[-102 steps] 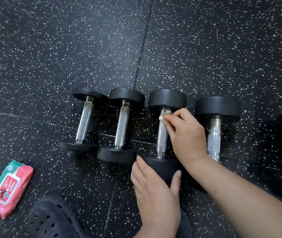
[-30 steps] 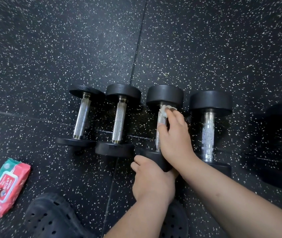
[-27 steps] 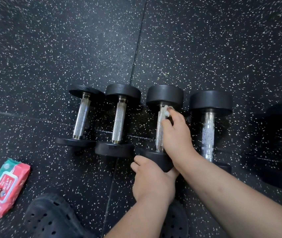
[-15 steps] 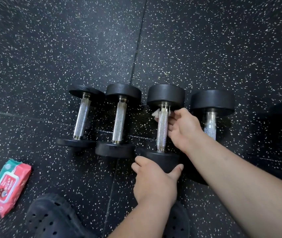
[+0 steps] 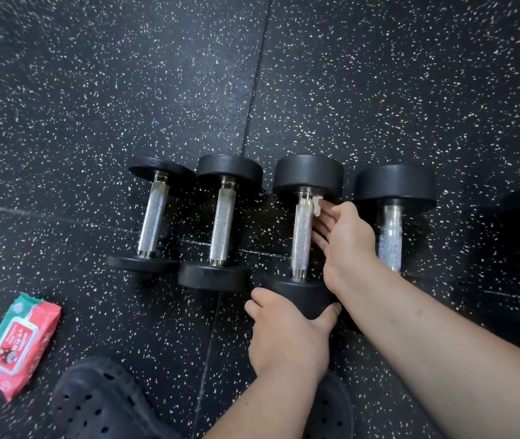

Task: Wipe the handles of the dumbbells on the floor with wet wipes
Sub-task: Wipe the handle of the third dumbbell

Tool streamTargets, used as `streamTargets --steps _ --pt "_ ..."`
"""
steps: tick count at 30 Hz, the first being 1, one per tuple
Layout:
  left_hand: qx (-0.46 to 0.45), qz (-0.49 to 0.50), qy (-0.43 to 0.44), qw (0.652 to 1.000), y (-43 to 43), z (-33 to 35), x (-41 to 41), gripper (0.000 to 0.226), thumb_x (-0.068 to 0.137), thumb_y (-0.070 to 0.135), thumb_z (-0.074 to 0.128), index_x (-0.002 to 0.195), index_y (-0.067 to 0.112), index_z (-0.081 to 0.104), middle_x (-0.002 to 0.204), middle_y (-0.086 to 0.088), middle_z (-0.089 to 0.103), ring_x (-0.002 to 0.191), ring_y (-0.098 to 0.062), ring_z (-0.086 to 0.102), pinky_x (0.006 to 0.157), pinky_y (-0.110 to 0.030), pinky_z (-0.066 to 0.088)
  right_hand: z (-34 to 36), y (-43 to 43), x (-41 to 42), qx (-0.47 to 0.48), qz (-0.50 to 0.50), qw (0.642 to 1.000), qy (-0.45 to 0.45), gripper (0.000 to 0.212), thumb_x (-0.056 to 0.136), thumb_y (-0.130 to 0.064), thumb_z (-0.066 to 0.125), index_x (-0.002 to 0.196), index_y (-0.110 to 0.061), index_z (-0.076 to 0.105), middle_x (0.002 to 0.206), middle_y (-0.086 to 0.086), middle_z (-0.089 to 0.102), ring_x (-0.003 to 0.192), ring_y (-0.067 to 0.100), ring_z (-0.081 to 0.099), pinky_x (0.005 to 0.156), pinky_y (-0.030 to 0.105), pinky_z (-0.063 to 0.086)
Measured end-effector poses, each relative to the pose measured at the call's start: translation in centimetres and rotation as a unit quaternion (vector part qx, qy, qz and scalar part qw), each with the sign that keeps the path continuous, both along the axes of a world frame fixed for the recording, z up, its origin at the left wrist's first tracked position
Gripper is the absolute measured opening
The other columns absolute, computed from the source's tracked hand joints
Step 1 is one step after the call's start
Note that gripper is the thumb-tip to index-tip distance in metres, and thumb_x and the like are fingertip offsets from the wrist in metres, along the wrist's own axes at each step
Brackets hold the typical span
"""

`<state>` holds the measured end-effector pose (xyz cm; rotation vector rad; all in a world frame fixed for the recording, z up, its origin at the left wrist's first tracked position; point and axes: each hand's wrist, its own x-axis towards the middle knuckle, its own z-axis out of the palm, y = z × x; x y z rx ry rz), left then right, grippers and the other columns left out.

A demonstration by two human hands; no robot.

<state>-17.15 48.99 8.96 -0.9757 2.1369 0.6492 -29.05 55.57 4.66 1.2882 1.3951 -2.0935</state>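
Four dumbbells lie side by side on a black rubber floor point(image 5: 379, 90) flecked with white, their handles pointing away from the person. The landmark here is the third dumbbell point(image 5: 307, 177) from the left, which has round black rubber heads and a knurled chrome handle point(image 5: 302, 239).

The left hand point(image 5: 287, 337) grips this dumbbell's near head, with the fingers curled over its left edge and the thumb hooked round its right edge. The right hand point(image 5: 347, 239) reaches in from the dumbbell's right. Its fingers lie alongside the handle, and thumb and forefinger pinch a small crumpled white wet wipe point(image 5: 316, 208). The wipe touches the right side of the handle at its far end, just below the far head.

Just left of the third dumbbell lies a second dumbbell point(image 5: 222, 223) of the same kind with slightly thinner heads. Beyond that one lies a first dumbbell point(image 5: 154, 220) with flat, thin black plates. Just right of the landmark, partly behind the right forearm, lies a fourth dumbbell point(image 5: 390, 236) with a thick black head and a shiny handle.

Well to the landmark's left and nearer the person lies a soft red-and-teal pack of wipes point(image 5: 19, 343), flat on the floor. Nearer still, at the bottom edge of the view, sit two black perforated clogs point(image 5: 100, 403), one on each side of the left forearm.
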Motion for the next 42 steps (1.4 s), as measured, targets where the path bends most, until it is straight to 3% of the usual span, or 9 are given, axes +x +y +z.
streamTargets --steps 4,7,11,17,24,31,35,38,42 --pt "-0.005 -0.002 0.001 1.0 0.0 0.0 0.0 0.094 0.066 0.083 0.078 0.115 0.02 0.029 0.129 -0.002 0.044 0.107 -0.026 0.066 0.074 -0.038 0.047 -1.0 -0.2 -0.7 -0.012 0.035 0.999 -0.019 0.028 0.099 -0.017 0.043 0.097 -0.011 0.071 0.101 0.014 0.08 0.099 0.029 0.074 0.091 0.038 0.057" --pt "-0.005 -0.001 0.001 1.0 0.0 0.0 0.0 0.093 0.067 0.082 0.079 0.115 0.02 0.029 0.13 -0.002 0.044 0.108 -0.026 0.066 0.074 -0.037 0.046 -1.7 -0.2 -1.4 -0.037 0.043 0.998 -0.039 0.038 0.099 -0.019 0.045 0.12 -0.002 0.071 0.119 0.025 0.074 0.114 0.043 0.071 0.093 0.044 0.054" --pt "-0.007 -0.002 0.002 1.0 0.0 -0.1 0.0 0.093 0.067 0.082 0.079 0.115 0.02 0.03 0.13 -0.002 0.044 0.109 -0.026 0.065 0.075 -0.038 0.046 -2.1 0.2 -1.0 -0.042 0.033 0.998 -0.038 0.027 0.097 -0.021 0.046 0.105 -0.012 0.07 0.121 0.018 0.076 0.103 0.031 0.072 0.095 0.042 0.054" --pt "-0.009 0.0 0.004 1.0 0.0 -0.2 0.1 0.093 0.066 0.083 0.079 0.115 0.02 0.03 0.129 -0.002 0.044 0.109 -0.026 0.065 0.074 -0.038 0.047 -1.1 0.9 0.4 0.008 0.027 0.999 0.029 0.029 0.1 -0.012 0.049 0.096 -0.018 0.076 0.096 -0.006 0.082 0.094 0.006 0.075 0.095 0.036 0.055" --pt "-0.011 0.001 0.006 1.0 -0.1 -0.3 0.1 0.095 0.066 0.083 0.079 0.118 0.019 0.031 0.131 -0.003 0.044 0.11 -0.027 0.065 0.075 -0.038 0.046 -2.5 -0.7 -1.6 -0.046 0.058 0.996 -0.042 0.028 0.103 -0.011 0.045 0.104 -0.005 0.073 0.095 0.013 0.076 0.092 0.03 0.073 0.079 0.039 0.055" --pt "-0.013 0.001 0.009 1.0 0.0 -0.3 0.2 0.095 0.064 0.084 0.079 0.116 0.02 0.031 0.129 -0.003 0.045 0.107 -0.027 0.066 0.075 -0.039 0.048 -2.7 0.3 -0.8 -0.072 -0.003 0.997 -0.035 0.019 0.102 -0.014 0.051 0.101 -0.011 0.071 0.101 0.012 0.076 0.095 0.026 0.07 0.085 0.038 0.056" --pt "-0.01 0.003 0.009 1.0 0.0 -0.2 0.2 0.095 0.064 0.084 0.079 0.115 0.02 0.03 0.128 -0.002 0.044 0.107 -0.027 0.066 0.076 -0.039 0.049 -2.7 0.5 0.0 -0.045 -0.005 0.999 0.001 0.017 0.1 -0.009 0.057 0.102 -0.015 0.073 0.102 0.008 0.079 0.091 0.018 0.074 0.065 0.024 0.059" --pt "-0.01 0.001 0.007 1.0 0.0 -0.2 0.2 0.095 0.064 0.084 0.079 0.115 0.02 0.03 0.128 -0.003 0.045 0.108 -0.027 0.066 0.075 -0.038 0.048 -2.6 -0.1 -0.6 -0.056 0.015 0.998 -0.021 0.023 0.101 -0.008 0.057 0.117 -0.004 0.073 0.113 0.016 0.078 0.102 0.026 0.073 0.077 0.03 0.06" --pt "-0.01 0.0 0.005 1.0 0.0 -0.1 0.1 0.094 0.065 0.083 0.079 0.115 0.02 0.03 0.129 -0.003 0.045 0.107 -0.027 0.066 0.074 -0.038 0.047 -1.5 0.0 -1.9 -0.051 0.06 0.996 -0.028 0.037 0.105 -0.004 0.046 0.086 0.0 0.077 0.089 0.017 0.079 0.094 0.035 0.075 0.092 0.042 0.058"
